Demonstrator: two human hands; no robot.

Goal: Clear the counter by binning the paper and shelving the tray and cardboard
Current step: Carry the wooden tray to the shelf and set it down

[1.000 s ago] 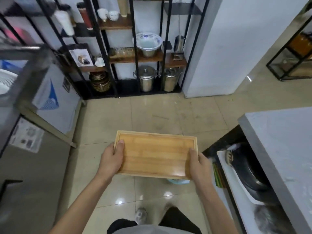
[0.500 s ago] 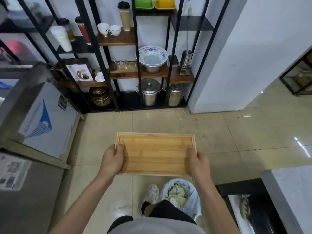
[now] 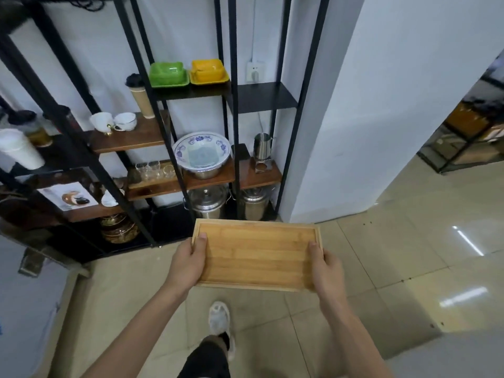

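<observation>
I hold an empty rectangular bamboo tray (image 3: 256, 252) level in front of me, above the tiled floor. My left hand (image 3: 189, 259) grips its left short edge, thumb on the rim. My right hand (image 3: 324, 266) grips the right short edge the same way. A black metal shelving unit (image 3: 231, 105) with wooden boards stands just beyond the tray's far edge. No paper or cardboard is in view.
The shelves hold green (image 3: 169, 75) and yellow dishes (image 3: 208, 72), cups (image 3: 113, 122), a blue-patterned bowl (image 3: 201, 154), glasses and two steel pots (image 3: 208, 200) at the bottom. One black shelf (image 3: 263, 96) at upper right is bare. A white wall corner (image 3: 354, 132) stands right of the unit.
I have walked toward the shelving unit with the tray; the shelves now loom closer. The counter and the bin bag have dropped out of view. Both hands keep the same grip.
</observation>
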